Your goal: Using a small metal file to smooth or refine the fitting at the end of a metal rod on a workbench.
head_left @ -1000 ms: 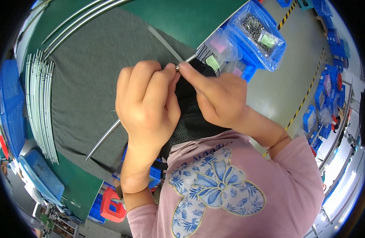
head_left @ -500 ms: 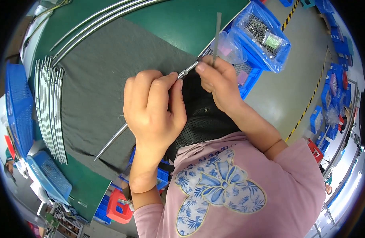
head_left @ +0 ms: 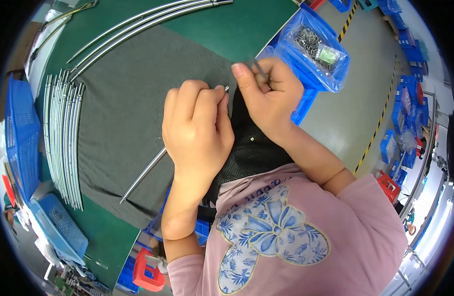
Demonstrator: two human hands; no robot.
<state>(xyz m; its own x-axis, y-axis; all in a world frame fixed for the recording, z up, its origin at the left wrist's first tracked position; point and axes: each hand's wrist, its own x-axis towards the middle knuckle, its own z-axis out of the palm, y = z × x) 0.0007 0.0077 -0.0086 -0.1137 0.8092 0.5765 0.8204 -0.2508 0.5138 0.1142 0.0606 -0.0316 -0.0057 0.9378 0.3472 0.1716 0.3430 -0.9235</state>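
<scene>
My left hand point(head_left: 197, 128) is closed around a thin silvery metal tube point(head_left: 144, 174). The tube slants across the dark grey cloth point(head_left: 120, 103), its long end toward the lower left. Only a short tip of it shows past my thumb and forefinger; the middle is hidden in my hand. Up and to the right, my right hand point(head_left: 272, 98) is apart from the tube, with curled fingers and the thumb raised. A narrow dark grey strip point(head_left: 260, 70) is pinched in it, smeared by motion, so its kind is unclear.
A row of metal tubes point(head_left: 64, 143) lies left of the cloth on the green table point(head_left: 222, 29). Longer tubes point(head_left: 143, 30) lie along the far side. Blue baskets point(head_left: 23, 133) stand at the left edge. At the right, a lined blue bin point(head_left: 338, 81) holds small metal parts.
My right hand has come off the tube's end and moved slightly up, its strip no longer standing upright. My left hand keeps its hold, and less of the tube's tip shows.
</scene>
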